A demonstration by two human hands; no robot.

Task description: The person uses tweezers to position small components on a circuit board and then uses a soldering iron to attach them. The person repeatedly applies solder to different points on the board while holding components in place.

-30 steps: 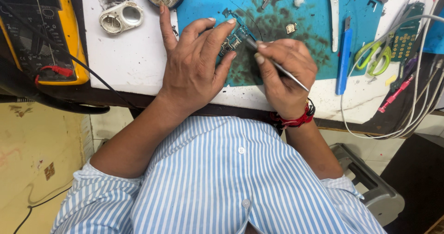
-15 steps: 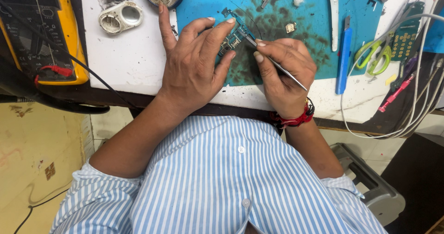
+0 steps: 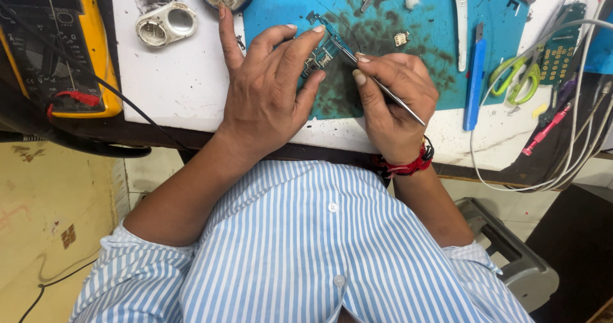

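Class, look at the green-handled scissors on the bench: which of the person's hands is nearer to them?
Right. The right hand, holding a thin metal tool, lies just beside the green-handled scissors; the left hand rests farther off, on the small circuit board.

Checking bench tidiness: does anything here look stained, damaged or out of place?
Yes: the blue mat carries dark smudged residue around the small circuit board, and the white tabletop is speckled with black marks.

circuit board (image 3: 322, 49): mostly under hands | multimeter (image 3: 54, 48): cut off left
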